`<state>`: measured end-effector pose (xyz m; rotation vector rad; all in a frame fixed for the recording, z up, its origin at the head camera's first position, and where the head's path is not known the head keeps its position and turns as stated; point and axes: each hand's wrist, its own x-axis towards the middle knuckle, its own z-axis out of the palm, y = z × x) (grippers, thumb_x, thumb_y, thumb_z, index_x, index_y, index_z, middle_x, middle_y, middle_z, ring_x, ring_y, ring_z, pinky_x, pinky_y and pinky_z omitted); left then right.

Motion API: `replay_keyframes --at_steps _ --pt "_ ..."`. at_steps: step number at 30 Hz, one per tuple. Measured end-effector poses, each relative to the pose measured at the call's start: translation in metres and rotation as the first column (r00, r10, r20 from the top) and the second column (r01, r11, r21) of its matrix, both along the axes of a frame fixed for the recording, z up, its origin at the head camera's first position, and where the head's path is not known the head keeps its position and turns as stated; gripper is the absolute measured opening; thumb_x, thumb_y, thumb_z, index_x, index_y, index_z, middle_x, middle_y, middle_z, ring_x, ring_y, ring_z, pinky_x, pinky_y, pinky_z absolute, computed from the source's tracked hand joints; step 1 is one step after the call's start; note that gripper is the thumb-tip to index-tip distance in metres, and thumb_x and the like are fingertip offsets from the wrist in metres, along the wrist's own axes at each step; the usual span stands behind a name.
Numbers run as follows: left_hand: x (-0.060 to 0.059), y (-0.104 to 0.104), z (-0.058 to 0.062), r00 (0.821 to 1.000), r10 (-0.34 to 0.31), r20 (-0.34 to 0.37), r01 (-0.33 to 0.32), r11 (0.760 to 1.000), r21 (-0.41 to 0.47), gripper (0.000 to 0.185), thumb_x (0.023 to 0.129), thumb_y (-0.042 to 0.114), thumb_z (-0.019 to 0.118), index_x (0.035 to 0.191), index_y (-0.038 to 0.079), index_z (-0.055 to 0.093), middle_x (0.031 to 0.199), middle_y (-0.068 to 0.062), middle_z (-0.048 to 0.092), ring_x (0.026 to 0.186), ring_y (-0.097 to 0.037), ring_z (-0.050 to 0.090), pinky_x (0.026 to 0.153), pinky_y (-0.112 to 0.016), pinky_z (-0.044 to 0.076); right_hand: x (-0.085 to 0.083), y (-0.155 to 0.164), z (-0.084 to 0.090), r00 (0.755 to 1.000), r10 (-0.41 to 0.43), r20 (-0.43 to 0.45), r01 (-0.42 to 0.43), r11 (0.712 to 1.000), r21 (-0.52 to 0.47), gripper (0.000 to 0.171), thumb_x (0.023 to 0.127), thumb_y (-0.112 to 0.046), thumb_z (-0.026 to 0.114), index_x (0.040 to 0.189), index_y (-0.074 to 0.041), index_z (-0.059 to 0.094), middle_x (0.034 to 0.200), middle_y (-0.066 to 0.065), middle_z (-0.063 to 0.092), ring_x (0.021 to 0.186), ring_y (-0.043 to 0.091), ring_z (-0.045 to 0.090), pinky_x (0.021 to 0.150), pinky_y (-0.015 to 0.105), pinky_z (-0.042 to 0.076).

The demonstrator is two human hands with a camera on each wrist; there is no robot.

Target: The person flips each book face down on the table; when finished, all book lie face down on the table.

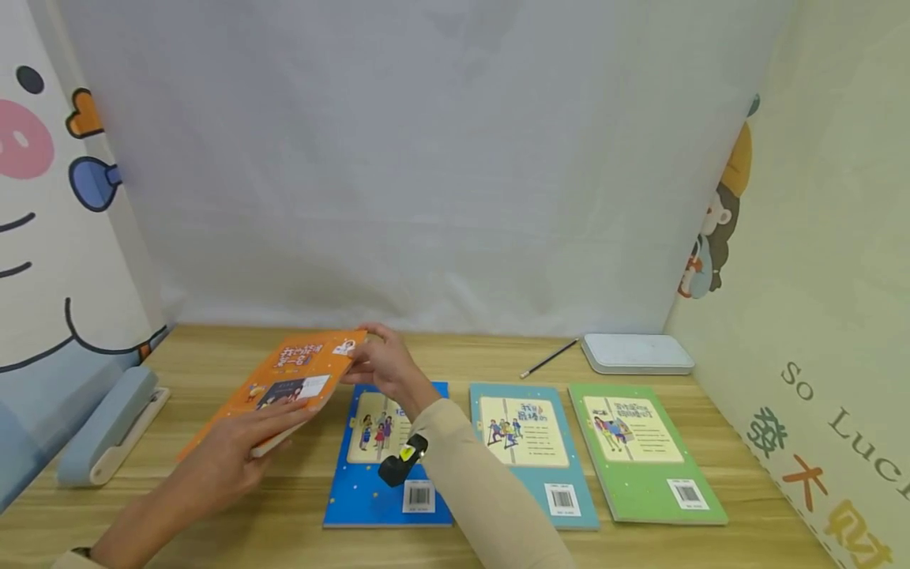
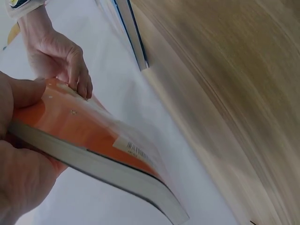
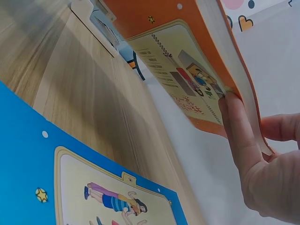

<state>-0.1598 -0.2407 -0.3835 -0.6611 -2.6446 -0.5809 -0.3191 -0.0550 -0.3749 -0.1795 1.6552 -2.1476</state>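
Gripping an orange book (image 1: 284, 379) tilted above the wooden desk (image 1: 213, 348), the left hand (image 1: 227, 454) clamps its near edge while the right hand (image 1: 380, 363) pinches the far corner; a loosened pinch could drop it onto the blue book (image 1: 370, 494) below.

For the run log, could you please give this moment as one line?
left hand: holds orange book | right hand: holds far edge | book: raised, tilted
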Motion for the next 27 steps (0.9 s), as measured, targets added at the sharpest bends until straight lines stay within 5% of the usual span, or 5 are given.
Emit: replay_keyframes --at_steps 10,15,21,24,27 --pt "-0.001 0.006 -0.003 0.982 0.048 -0.182 -0.041 0.998 0.043 0.073 0.07 -0.019 0.074 0.132 0.018 0.066 0.114 -0.013 0.074 0.082 -0.016 0.066 0.071 -0.043 0.06 -0.002 0.005 -0.003 1.0 0.023 -0.003 -0.023 0.999 -0.029 0.043 0.092 0.005 0.058 0.131 -0.013 0.054 0.111 0.022 0.065 0.075 0.027 0.071 0.077 0.043 0.063" --pt "-0.001 0.005 -0.004 0.963 0.074 -0.26 -0.055 0.995 0.079 0.074 0.068 -0.02 0.075 0.132 0.015 0.066 0.113 -0.016 0.074 0.08 -0.02 0.069 0.072 -0.05 0.06 -0.003 0.008 -0.002 0.999 0.051 -0.01 -0.052 0.995 -0.09 0.036 0.095 0.0 0.058 0.127 -0.014 0.051 0.119 0.018 0.06 0.083 0.03 0.07 0.074 0.037 0.063" --pt "-0.003 0.004 0.001 0.941 0.093 -0.326 -0.051 0.99 0.135 0.073 0.068 -0.022 0.075 0.132 0.014 0.066 0.112 -0.018 0.074 0.083 -0.028 0.071 0.073 -0.057 0.059 0.0 0.008 0.005 0.996 0.083 -0.023 -0.086 0.984 -0.154 0.031 0.097 -0.007 0.059 0.124 -0.017 0.048 0.125 0.016 0.057 0.105 0.042 0.068 0.092 0.046 0.058" --pt "-0.003 0.003 0.004 0.927 0.111 -0.359 -0.055 0.985 0.161 0.077 0.066 -0.026 0.073 0.132 0.014 0.066 0.111 -0.019 0.074 0.084 -0.03 0.072 0.079 -0.038 0.062 0.001 0.008 0.008 0.996 0.087 -0.01 -0.088 0.981 -0.171 0.037 0.099 -0.011 0.061 0.132 -0.019 0.047 0.124 0.017 0.059 0.112 0.046 0.066 0.094 0.049 0.056" --pt "-0.003 0.003 0.006 0.917 0.124 -0.38 -0.054 0.98 0.189 0.08 0.064 -0.029 0.072 0.131 0.013 0.067 0.11 -0.021 0.074 0.088 -0.037 0.073 0.078 -0.038 0.061 0.002 0.006 0.01 0.996 0.085 0.011 -0.081 0.98 -0.184 0.041 0.099 -0.012 0.062 0.136 -0.022 0.046 0.124 0.017 0.06 0.114 0.048 0.064 0.093 0.051 0.056"
